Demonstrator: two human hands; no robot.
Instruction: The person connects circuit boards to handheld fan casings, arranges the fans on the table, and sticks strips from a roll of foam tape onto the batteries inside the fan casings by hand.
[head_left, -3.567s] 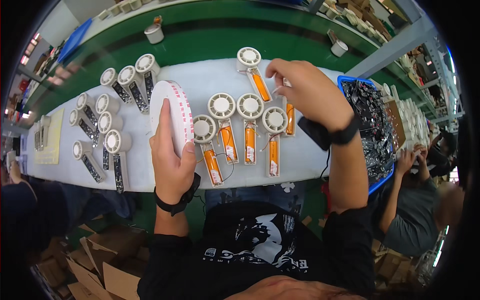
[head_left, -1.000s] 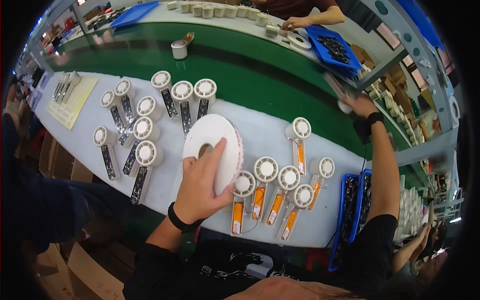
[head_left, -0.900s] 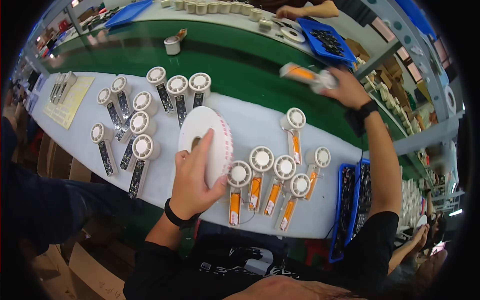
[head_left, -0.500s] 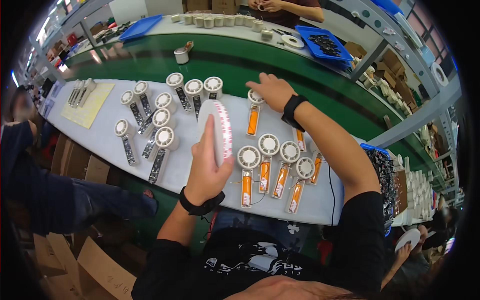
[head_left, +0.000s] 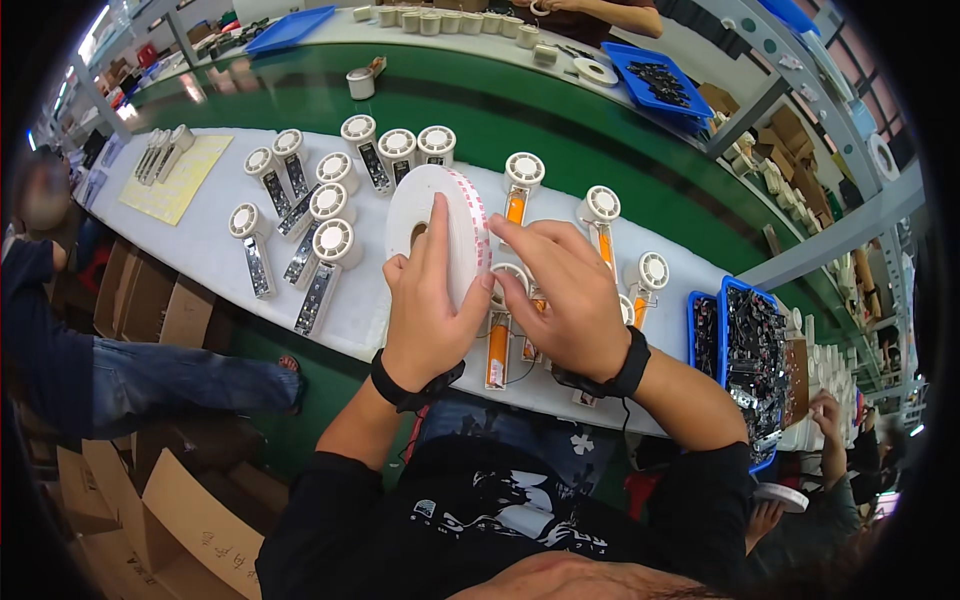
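We see the left hand (head_left: 428,300) wrapped around a large white roll of label tape with a red-marked edge (head_left: 440,228), fingers lying up its flat face and thumb at its near side, so the roll is gripped and stands on edge on the white table top (head_left: 200,250), just in front of the chest; the right hand (head_left: 563,300) lies just beside it, palm down and fingers curled loosely over a row of small handheld fans with round white heads and orange handles (head_left: 497,345); its fingertips (head_left: 500,285) touch the roll's rim, though we cannot tell whether they pinch anything there. Three more orange-handled fans lie beyond the right hand: one (head_left: 520,185) next to the roll's far edge, one (head_left: 600,215) past the knuckles, one (head_left: 648,280) nearer the blue plastic trays of dark small parts (head_left: 745,350) at the table's right end. To the left of the roll lies a cluster of similar white-headed fans with dark grey handles (head_left: 320,215), and further left a pale yellow sheet (head_left: 180,180). Behind the table runs a green conveyor belt (head_left: 560,120) with a small white cup (head_left: 360,82) on it; both wrists carry black bands. Another person in blue trousers (head_left: 150,375) sits at the left, and brown cardboard boxes (head_left: 150,500) stand below.
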